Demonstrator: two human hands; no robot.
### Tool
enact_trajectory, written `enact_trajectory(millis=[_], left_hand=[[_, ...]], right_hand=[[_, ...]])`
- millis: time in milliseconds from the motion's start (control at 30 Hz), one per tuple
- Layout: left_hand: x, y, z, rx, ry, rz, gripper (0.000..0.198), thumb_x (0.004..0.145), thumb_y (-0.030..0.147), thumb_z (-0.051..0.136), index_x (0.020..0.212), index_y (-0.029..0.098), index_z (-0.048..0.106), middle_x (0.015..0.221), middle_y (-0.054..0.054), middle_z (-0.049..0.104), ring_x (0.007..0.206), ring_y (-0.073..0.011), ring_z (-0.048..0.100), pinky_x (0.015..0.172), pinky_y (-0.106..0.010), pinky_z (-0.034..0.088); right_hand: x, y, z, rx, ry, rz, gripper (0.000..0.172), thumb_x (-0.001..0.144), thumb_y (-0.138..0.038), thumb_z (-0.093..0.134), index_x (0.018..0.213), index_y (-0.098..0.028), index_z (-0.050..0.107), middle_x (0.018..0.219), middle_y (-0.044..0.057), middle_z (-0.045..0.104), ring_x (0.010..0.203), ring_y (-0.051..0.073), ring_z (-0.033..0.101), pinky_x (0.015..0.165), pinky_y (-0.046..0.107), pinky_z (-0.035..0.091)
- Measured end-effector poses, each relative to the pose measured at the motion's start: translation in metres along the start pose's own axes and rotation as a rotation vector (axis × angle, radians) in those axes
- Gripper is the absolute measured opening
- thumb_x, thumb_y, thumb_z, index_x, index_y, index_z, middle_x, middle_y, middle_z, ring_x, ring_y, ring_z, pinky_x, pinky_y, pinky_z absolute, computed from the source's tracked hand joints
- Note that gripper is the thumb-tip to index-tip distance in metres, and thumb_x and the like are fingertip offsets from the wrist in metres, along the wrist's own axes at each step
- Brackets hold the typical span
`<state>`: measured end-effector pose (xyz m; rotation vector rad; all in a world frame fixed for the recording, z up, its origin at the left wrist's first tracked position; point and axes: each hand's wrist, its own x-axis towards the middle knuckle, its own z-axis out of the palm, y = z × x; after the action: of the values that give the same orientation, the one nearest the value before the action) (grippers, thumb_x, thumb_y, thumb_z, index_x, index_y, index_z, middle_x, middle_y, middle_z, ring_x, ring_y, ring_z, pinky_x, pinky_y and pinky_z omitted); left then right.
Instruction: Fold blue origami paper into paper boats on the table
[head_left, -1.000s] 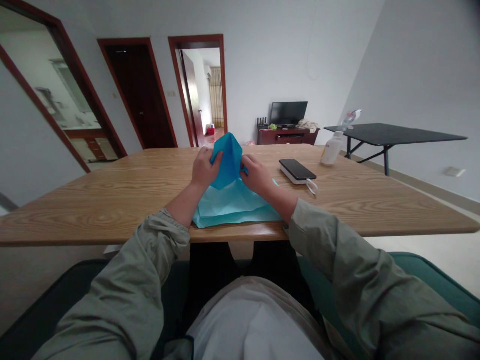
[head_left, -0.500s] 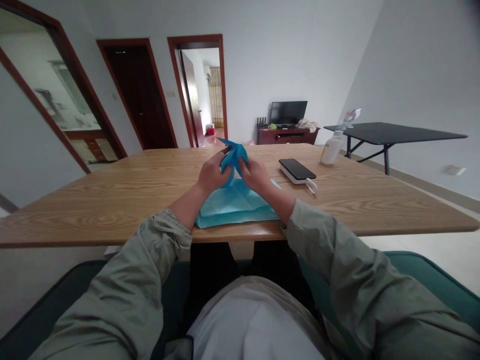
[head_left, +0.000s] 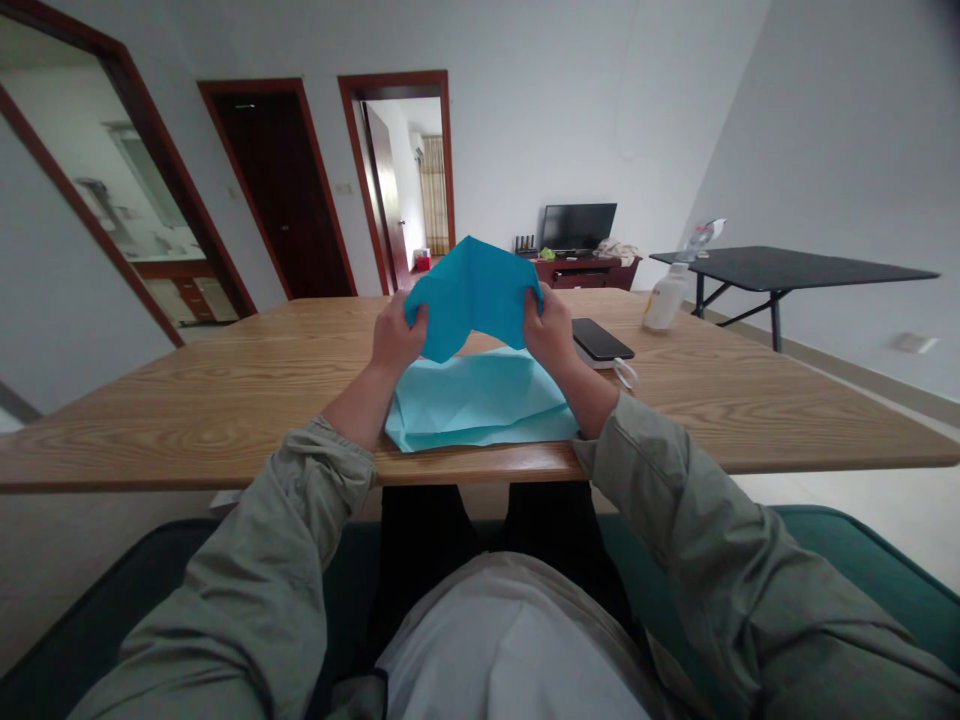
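Note:
A sheet of blue paper (head_left: pixel 471 290) is lifted off the wooden table (head_left: pixel 225 400) at its far part, while its paler near part lies flat by the table's front edge. My left hand (head_left: pixel 395 338) pinches the raised flap's left edge. My right hand (head_left: pixel 550 330) pinches its right edge. Both hands are closed on the paper, holding the flap spread wide and upright in front of me.
A black phone (head_left: pixel 602 339) rests on a white block just right of my right hand. A white bottle (head_left: pixel 664 296) stands further right on the table. Beyond it is a black table (head_left: pixel 795 267). A TV stand (head_left: pixel 577 268) and doorways are at the back.
The folded-up flap, bunched narrow between my hands half a second ago, is now spread wide and raised higher. My hands have moved apart.

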<state>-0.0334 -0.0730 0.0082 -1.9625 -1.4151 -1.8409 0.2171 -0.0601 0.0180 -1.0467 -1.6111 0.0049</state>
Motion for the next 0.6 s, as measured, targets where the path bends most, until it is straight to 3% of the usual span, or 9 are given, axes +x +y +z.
enact_trajectory(millis=[200, 300, 400, 500, 567, 600], left_hand=[[0.013, -0.02, -0.007, -0.142, 0.131, -0.068, 0.027, 0.085, 0.045, 0.064, 0.085, 0.019, 0.054, 0.077, -0.001, 0.058, 0.079, -0.0174, 0.059, 0.075, -0.029, 0.047], [0.018, -0.028, -0.009, -0.233, 0.142, -0.114, 0.03, 0.083, 0.044, 0.066, 0.078, 0.019, 0.051, 0.068, 0.002, 0.052, 0.068, -0.0132, 0.055, 0.066, -0.024, 0.045], [0.02, -0.034, -0.008, -0.33, 0.102, -0.176, 0.029, 0.082, 0.044, 0.065, 0.078, 0.019, 0.05, 0.068, 0.003, 0.053, 0.063, -0.0111, 0.053, 0.059, -0.021, 0.043], [0.021, -0.037, -0.008, -0.375, 0.052, -0.248, 0.027, 0.08, 0.042, 0.065, 0.086, 0.018, 0.056, 0.077, 0.0, 0.061, 0.07, -0.0129, 0.058, 0.064, -0.022, 0.046], [0.019, -0.037, -0.009, -0.411, -0.07, -0.339, 0.032, 0.076, 0.042, 0.068, 0.094, 0.016, 0.06, 0.086, -0.003, 0.066, 0.076, -0.0157, 0.062, 0.071, -0.027, 0.05], [0.017, -0.037, -0.011, -0.43, -0.185, -0.401, 0.036, 0.073, 0.041, 0.07, 0.098, 0.016, 0.062, 0.089, -0.004, 0.068, 0.078, -0.0174, 0.063, 0.073, -0.03, 0.052]], right_hand=[[0.013, 0.021, -0.004, 0.127, 0.159, 0.023, 0.035, 0.097, -0.047, 0.036, 0.087, -0.02, 0.056, 0.075, 0.004, 0.057, 0.076, 0.021, 0.054, 0.075, 0.033, 0.041], [0.018, 0.026, -0.006, 0.19, 0.205, 0.013, 0.033, 0.095, -0.048, 0.044, 0.081, -0.02, 0.055, 0.071, 0.001, 0.055, 0.073, 0.019, 0.051, 0.075, 0.031, 0.041], [0.02, 0.027, -0.011, 0.164, 0.221, 0.021, 0.029, 0.092, -0.044, 0.05, 0.078, -0.02, 0.054, 0.07, 0.0, 0.055, 0.07, 0.017, 0.05, 0.073, 0.029, 0.041], [0.023, 0.029, -0.015, 0.084, 0.189, 0.049, 0.025, 0.09, -0.039, 0.052, 0.075, -0.019, 0.056, 0.07, 0.0, 0.057, 0.069, 0.016, 0.05, 0.068, 0.027, 0.04], [0.025, 0.034, -0.015, 0.008, 0.072, 0.098, 0.023, 0.087, -0.034, 0.055, 0.072, -0.017, 0.058, 0.068, 0.001, 0.058, 0.068, 0.016, 0.051, 0.066, 0.027, 0.039], [0.025, 0.038, -0.015, -0.031, -0.016, 0.132, 0.022, 0.086, -0.032, 0.056, 0.072, -0.016, 0.06, 0.068, 0.001, 0.06, 0.068, 0.016, 0.052, 0.066, 0.027, 0.039]])
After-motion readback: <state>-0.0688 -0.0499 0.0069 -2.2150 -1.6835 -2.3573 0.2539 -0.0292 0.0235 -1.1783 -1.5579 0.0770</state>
